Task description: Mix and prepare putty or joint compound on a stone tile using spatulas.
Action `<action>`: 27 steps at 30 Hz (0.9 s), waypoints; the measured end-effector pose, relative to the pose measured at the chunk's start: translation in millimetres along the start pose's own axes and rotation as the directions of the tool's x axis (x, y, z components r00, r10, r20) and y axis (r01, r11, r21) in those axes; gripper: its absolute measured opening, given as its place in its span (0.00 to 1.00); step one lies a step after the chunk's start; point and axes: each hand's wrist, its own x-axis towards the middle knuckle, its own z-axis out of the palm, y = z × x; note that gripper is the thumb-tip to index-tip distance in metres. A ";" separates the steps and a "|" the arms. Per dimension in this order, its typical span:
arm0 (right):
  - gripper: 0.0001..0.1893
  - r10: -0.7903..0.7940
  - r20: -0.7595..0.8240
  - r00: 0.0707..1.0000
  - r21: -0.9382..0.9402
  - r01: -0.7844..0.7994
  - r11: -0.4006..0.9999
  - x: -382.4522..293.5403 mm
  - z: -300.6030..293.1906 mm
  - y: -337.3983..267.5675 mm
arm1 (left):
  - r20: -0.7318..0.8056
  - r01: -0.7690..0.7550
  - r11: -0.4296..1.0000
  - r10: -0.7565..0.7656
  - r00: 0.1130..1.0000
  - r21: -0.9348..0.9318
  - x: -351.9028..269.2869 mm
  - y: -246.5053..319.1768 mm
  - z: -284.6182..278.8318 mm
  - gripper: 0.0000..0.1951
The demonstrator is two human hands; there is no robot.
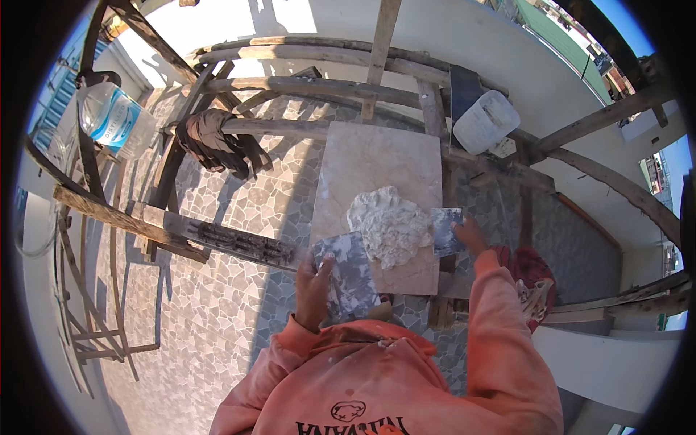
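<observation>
My left hand [314,291] grips a flat, compound-smeared plate [348,272] by its left edge, thumb on top. In my right hand [470,232] is a smaller flat metal blade [448,231], also smeared; its left edge is at the right side of a pale pile of putty or plaster [389,225]. The pile lies on a beige board or tile [380,152], with the left plate beside its lower left. Any handle on either tool is hidden.
Wooden scaffold beams [321,87] surround the board. A dark cloth [209,141] hangs on a beam at left, near a plastic water bottle [117,122]. A white plastic jug [485,122] is at upper right. A red cloth [530,277] lies right of my right arm. Stone-patterned floor [244,201] is below.
</observation>
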 end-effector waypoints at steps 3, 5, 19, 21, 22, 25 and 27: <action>0.26 -0.076 0.023 0.997 0.062 0.074 0.995 -36.7 14.5 -40.5 | -0.028 -0.044 0.998 0.045 0.999 0.035 0.1 3.9 0.6 0.09; 0.26 -0.139 0.070 0.988 0.142 0.128 0.982 -65.8 14.6 -73.5 | -0.033 -0.058 0.998 0.059 0.998 0.025 4.9 6.7 6.2 0.08; 0.18 -0.625 -0.131 0.770 -0.208 0.595 0.776 -109.8 7.6 -113.4 | 0.395 -0.455 0.575 0.235 0.888 0.680 79.8 -23.9 113.7 0.17; 0.15 -0.389 -0.101 0.915 0.081 0.398 0.914 -133.2 -26.5 -165.5 | 0.411 -0.447 0.575 0.201 0.889 0.686 86.9 -37.9 116.8 0.20; 0.14 -0.138 0.001 0.990 0.343 0.129 0.930 -139.5 -38.0 -180.0 | 0.424 -0.510 0.543 0.286 0.859 0.667 88.9 -42.8 120.4 0.19; 0.15 -0.127 -0.049 0.991 0.322 0.136 0.937 -141.0 -41.3 -179.2 | 0.448 -0.535 0.491 0.294 0.844 0.687 104.3 -47.1 123.3 0.19; 0.14 -0.157 -0.123 0.980 0.360 0.191 0.913 -143.0 -36.5 -168.3 | 0.497 -0.563 0.380 0.265 0.826 0.734 115.9 -50.4 117.4 0.20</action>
